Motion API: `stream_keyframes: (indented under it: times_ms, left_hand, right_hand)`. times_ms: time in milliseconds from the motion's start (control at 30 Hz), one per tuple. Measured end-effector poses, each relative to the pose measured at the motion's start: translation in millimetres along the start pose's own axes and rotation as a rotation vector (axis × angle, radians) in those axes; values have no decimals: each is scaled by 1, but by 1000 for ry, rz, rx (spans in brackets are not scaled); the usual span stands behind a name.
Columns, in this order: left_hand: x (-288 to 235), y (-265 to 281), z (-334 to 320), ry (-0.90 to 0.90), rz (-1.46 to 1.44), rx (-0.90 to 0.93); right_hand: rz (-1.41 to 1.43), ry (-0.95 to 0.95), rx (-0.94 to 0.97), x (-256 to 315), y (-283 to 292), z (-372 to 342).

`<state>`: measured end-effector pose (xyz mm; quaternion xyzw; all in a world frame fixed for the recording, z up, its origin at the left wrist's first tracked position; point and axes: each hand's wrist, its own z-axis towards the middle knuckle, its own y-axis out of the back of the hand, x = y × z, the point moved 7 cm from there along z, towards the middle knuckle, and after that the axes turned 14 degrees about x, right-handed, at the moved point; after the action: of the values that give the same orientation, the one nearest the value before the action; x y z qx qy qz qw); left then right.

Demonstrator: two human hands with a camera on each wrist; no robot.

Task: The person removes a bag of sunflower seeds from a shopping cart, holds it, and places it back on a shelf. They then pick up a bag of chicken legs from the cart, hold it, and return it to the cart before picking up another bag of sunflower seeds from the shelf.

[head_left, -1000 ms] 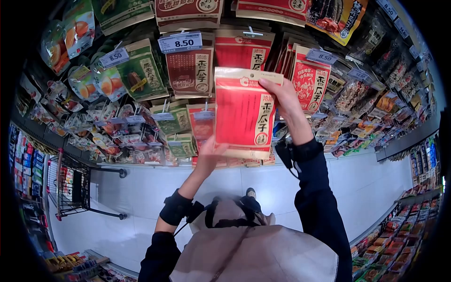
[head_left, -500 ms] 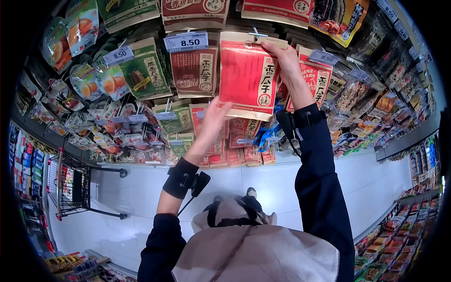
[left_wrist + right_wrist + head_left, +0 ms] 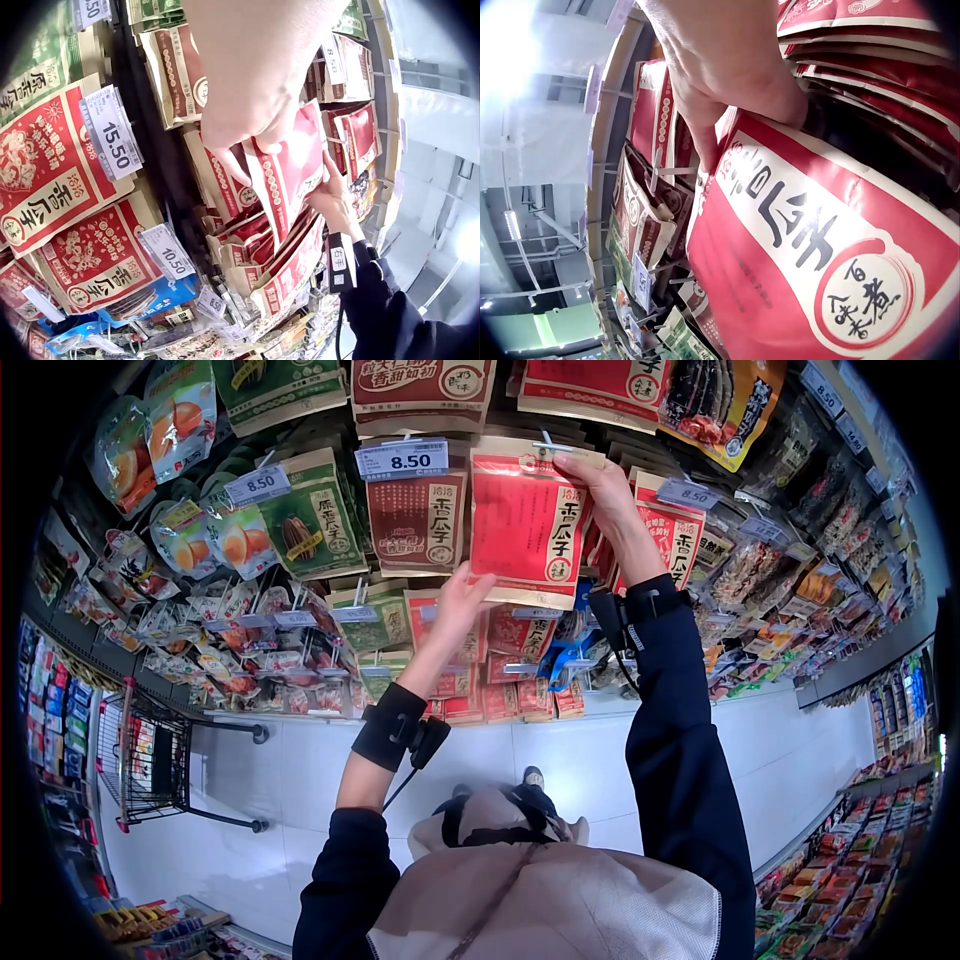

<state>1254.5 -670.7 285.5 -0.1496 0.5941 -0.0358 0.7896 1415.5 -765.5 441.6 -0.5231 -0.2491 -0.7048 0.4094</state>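
A red and cream bag of sunflower seeds (image 3: 520,535) is upright in front of the rack, its top edge right at a metal display hook (image 3: 545,440). My right hand (image 3: 605,490) pinches its upper right corner, thumb on the front. At the lower left edge, my left hand (image 3: 460,600) grips the same bag between thumb and fingers. The left wrist view shows the left hand (image 3: 251,97) from close by, with the bag (image 3: 292,165) between its fingers. In the right wrist view, the right hand (image 3: 727,67) partly covers the bag's top corner.
Brown bags (image 3: 412,525) and green bags (image 3: 315,515) hang to the left, under price tags (image 3: 403,460). More red bags (image 3: 668,525) hang to the right. Lower hooks carry further packets. A shopping cart (image 3: 150,755) stands on the floor at the left.
Both hands have lifted the bag up and away from my body, bringing its top to the hook. Over the last half second it has shifted only slightly.
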Motion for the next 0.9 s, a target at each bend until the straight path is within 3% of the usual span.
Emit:
stream_keyframes:
  times_ms: [433,533,633,900]
  left_hand:
    - [12,12,15,7,6,-14]
    - [-8,18,6,-52,571,-124]
    - [-24,11,-12,-157,840,-313]
    - [-39,-8,1,-170,880,-188]
  right_hand:
    - [-76,4,-76,-17,7,0]
    - [-59,-11,-133,-30,9,-12]
    - [-59,26,-194,-38,7,-28]
    - [-291,69,-297,-61,-7,-60]
